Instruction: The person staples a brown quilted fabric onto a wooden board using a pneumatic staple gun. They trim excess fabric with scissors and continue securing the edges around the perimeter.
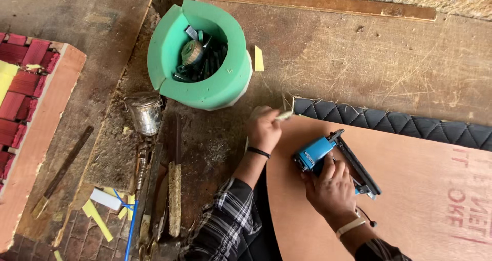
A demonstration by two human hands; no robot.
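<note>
- Two hands work at a plywood panel (410,189) on the bench: the left hand (264,130) pinches the pale fabric edge (285,115) at the panel's corner, fingers pressed together; the right hand (333,186) is wrapped round a blue stapler (328,156) lying on the panel.
- Stapling looks to be the step in hand (the stapler's nose must come close to that pinched edge).
- Black quilted cover (389,122) lines the far rim.
- Green foam tub (205,56), tin (145,112) and loose tools (154,189) sit well left, out of the way.
</note>
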